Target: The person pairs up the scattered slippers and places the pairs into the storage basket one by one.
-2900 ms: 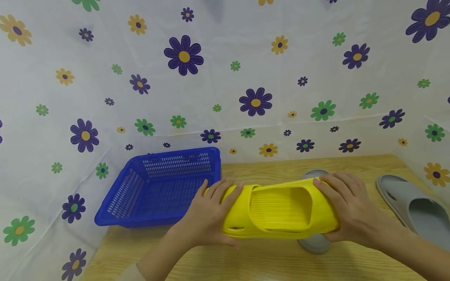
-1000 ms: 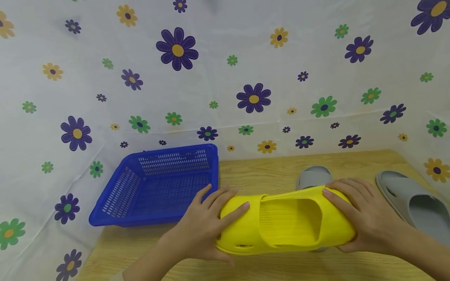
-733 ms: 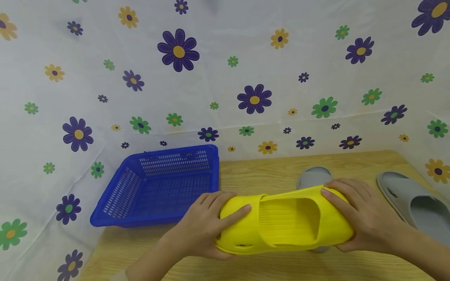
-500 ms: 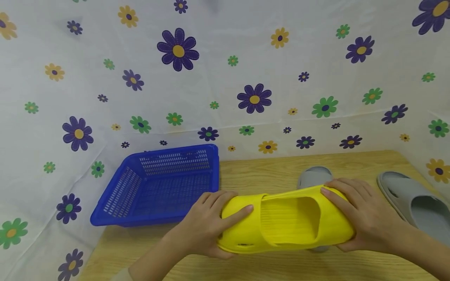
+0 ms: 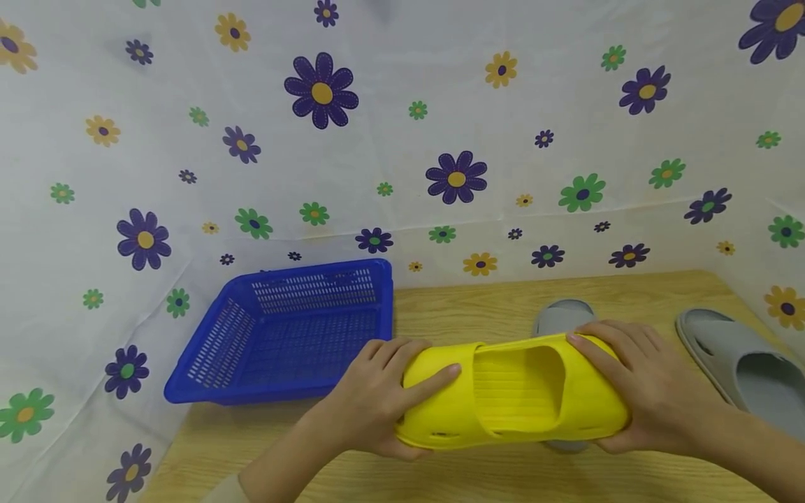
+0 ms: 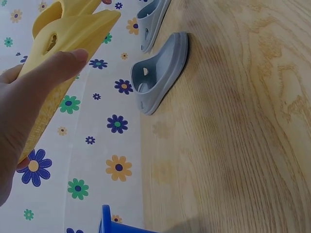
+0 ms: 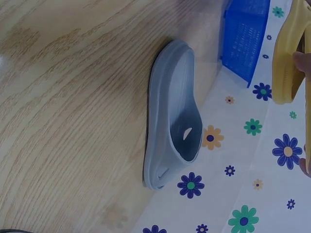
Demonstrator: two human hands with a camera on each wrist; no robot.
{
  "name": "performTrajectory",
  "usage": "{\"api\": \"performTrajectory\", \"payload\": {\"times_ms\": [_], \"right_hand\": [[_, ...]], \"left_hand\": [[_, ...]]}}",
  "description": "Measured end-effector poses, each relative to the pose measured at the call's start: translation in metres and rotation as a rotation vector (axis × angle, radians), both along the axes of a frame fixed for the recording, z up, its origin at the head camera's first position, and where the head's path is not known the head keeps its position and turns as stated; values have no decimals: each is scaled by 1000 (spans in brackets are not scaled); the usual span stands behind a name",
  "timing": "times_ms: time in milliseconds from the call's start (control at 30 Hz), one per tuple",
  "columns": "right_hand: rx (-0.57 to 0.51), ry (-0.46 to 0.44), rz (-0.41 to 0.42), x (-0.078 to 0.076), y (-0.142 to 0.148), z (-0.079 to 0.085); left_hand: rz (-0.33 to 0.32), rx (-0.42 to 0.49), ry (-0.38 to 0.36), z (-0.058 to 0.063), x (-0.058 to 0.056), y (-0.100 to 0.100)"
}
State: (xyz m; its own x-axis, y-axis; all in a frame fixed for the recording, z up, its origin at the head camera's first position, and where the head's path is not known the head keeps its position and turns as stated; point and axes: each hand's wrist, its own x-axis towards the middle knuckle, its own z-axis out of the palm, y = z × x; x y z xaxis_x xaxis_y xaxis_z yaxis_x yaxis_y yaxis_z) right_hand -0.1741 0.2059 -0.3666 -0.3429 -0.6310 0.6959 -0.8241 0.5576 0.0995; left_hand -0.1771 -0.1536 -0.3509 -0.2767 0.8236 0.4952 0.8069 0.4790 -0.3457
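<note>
A pair of yellow slippers [image 5: 518, 384], nested heel into toe with both openings facing me, is held up in front of the table in the head view. My left hand [image 5: 371, 398] grips the left toe end, thumb below and forefinger stretched along the top. On the right toe end my right hand [image 5: 654, 391] has its fingers curled over. The left wrist view has the yellow slippers [image 6: 68, 36] at upper left with the thumb side of the hand on them. In the right wrist view, part of the yellow slippers [image 7: 286, 58] shows at the right edge.
A blue perforated basket [image 5: 314, 293] stands at the back left. One grey slipper [image 5: 564, 318] lies behind the yellow pair, partly hidden by it. Another grey slipper [image 5: 723, 342] lies at the right of the wooden table [image 5: 453, 311]. Flower-printed cloth [image 5: 390, 154] hangs behind.
Compared with 2.9 s ago, the yellow slippers sit lower and closer to me. In the last second both hands have come slightly nearer each other and the opening between the toe ends is shorter.
</note>
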Motion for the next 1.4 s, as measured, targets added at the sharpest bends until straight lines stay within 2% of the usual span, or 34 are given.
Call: {"api": "performTrajectory", "payload": {"times_ms": [333,600,1100,1400], "right_hand": [[1,-78,-33,6,-6,-1],[44,-151,-65,14,-12,2],[7,-154,-89,22,-24,4],[-12,-160,-58,23,-30,1]], "left_hand": [[-16,10,14,-2,1,0],[-19,28,35,-11,4,0],[-44,54,62,-7,5,1],[-40,60,45,-5,11,-1]]}}
